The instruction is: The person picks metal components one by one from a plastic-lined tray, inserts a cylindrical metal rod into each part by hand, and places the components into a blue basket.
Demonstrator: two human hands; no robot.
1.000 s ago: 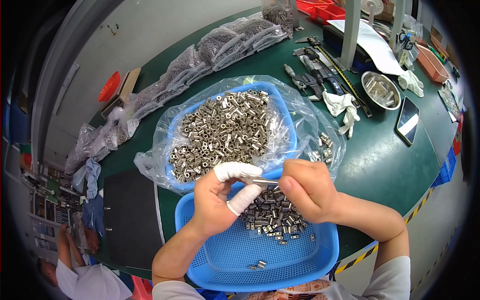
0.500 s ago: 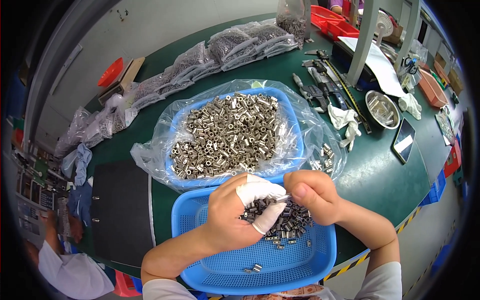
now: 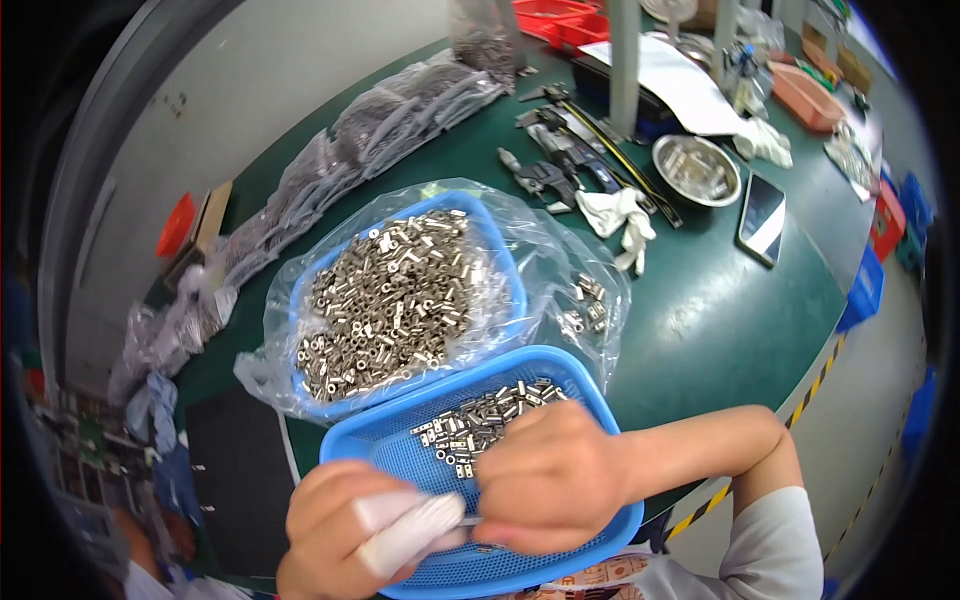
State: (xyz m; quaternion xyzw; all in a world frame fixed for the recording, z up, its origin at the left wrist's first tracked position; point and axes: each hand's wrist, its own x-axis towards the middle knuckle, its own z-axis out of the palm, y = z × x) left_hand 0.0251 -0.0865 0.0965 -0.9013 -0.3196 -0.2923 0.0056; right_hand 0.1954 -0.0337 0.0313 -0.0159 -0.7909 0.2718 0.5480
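My left hand (image 3: 375, 525), with white finger covers on some fingers, is closed in a pinch over the near left part of a blue perforated basket (image 3: 335, 440). Facing it, my right hand (image 3: 555, 480) is bare and curled shut. A small silvery metal piece (image 3: 470, 520) bridges the fingertips of both hands; blur and fingers hide its exact kind. Under and beyond my right hand, short metal sleeves with side holes (image 3: 490, 415) lie heaped in the basket. Behind it, a second blue basket (image 3: 515, 285), lined with clear plastic, holds a large pile of similar metal sleeves (image 3: 390, 300).
Filled plastic bags (image 3: 370, 120) line the back edge. Calipers (image 3: 570, 150), a white glove (image 3: 615, 215), a metal bowl (image 3: 697, 170) and a phone (image 3: 763, 220) lie at the right. A black folder (image 3: 235, 480) lies left. Loose sleeves (image 3: 588, 305) rest on the plastic.
My view has turned and shifted right. Both hands have moved toward the near side of the basket, uncovering more of its heap. The metal piece stays between them.
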